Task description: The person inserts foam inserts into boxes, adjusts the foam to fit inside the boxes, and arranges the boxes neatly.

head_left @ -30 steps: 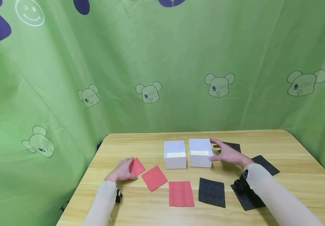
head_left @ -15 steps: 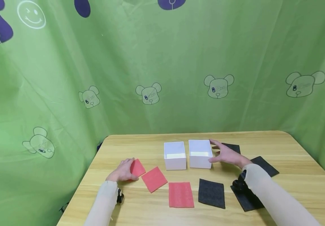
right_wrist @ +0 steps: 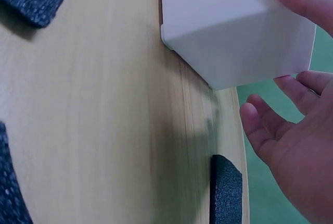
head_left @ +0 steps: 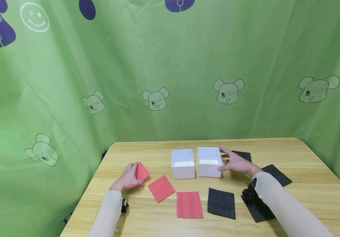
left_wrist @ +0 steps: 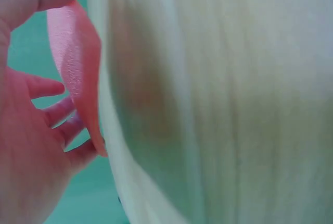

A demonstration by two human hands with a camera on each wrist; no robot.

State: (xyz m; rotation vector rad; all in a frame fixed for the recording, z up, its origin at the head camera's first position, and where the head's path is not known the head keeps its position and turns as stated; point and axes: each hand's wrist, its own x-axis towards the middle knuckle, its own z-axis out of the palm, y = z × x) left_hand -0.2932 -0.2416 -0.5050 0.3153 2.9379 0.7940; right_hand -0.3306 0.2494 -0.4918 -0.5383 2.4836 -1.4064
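In the head view my left hand (head_left: 125, 179) pinches a red felt square (head_left: 142, 171) at the table's left side. The left wrist view shows that red square (left_wrist: 82, 60) bent and lifted off the tabletop, between the thumb and the fingers. My right hand (head_left: 237, 163) spans the right side of a white open box (head_left: 210, 170). Its thumb lies on the box's near corner and other fingers reach toward the far corner. In the right wrist view the box wall (right_wrist: 234, 52) stands between the thumb and fingertips. Two fingers there hang apart from it.
Left of the held box stands a second white box (head_left: 183, 172). Two more red squares (head_left: 161, 188) lie flat in front. Several black felt squares (head_left: 221, 203) lie to the right, one partly under my right forearm. A green curtain (head_left: 187, 65) hangs behind the wooden table (head_left: 158, 227).
My left hand has lifted the red square off the table and it now tilts upward. The right hand stays at the white box. The head view has shifted slightly.
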